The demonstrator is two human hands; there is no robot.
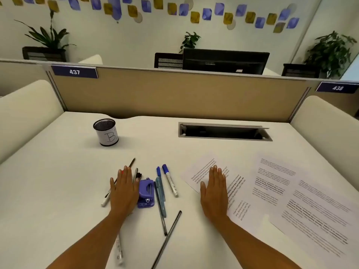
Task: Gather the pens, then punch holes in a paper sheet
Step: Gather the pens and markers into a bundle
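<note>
under sign 437 (74, 72), cup (107, 135) marked b, left hand (124, 191) flat, right hand (214, 193) flat

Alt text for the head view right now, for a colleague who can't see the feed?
Both hands lie flat on a white desk: the left hand on scattered pens beside a purple hole punch, the right hand on a printed sheet. A mesh pen cup marked B stands farther back, left.

Your one wide-angle head camera looks forward and down across the desk (58, 191), close over your left hand (124, 191) and right hand (213, 191), facing the partition (174, 94).
</note>
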